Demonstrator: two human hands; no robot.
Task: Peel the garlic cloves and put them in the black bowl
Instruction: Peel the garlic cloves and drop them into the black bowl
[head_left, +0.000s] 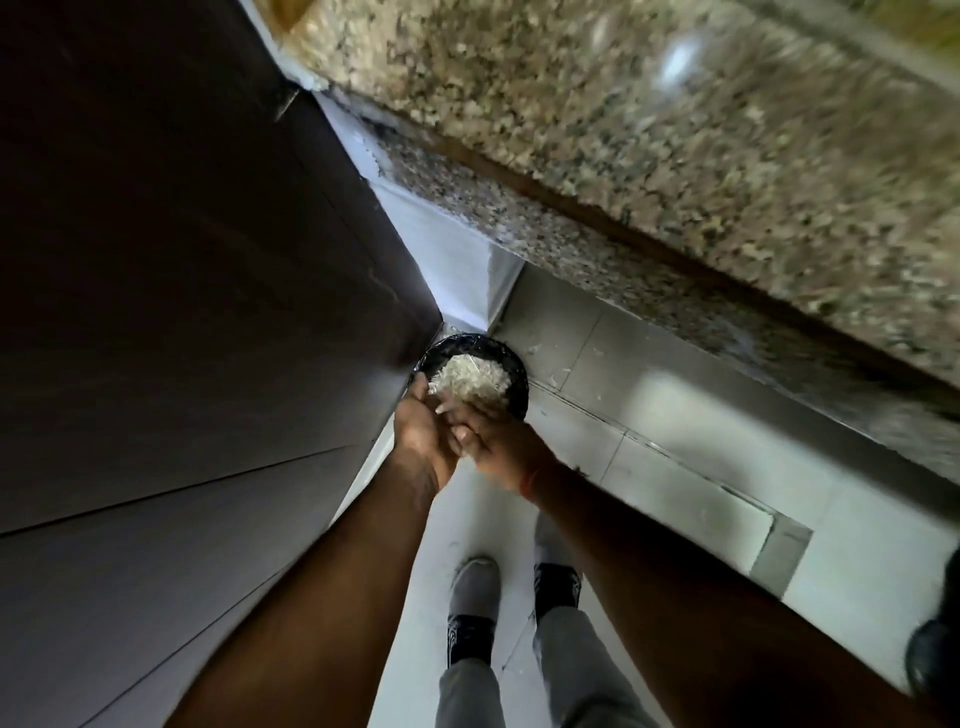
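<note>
Two hands met above bin on floor: left hand (423, 434) and right hand (493, 447) touching, fingers cupped together over white garlic skins (475, 382) directly beyond fingertips; grip unclear. Black bin (511, 364) between dark cabinet (182, 260) and worktop (649, 130).

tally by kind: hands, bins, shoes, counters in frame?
Hands: 2, left hand and right hand, together over the bin
Bins: 1, black bin holding pale peels
Shoes: 2, left shoe, right shoe
Counters: 1, granite counter
Total: 6
</note>
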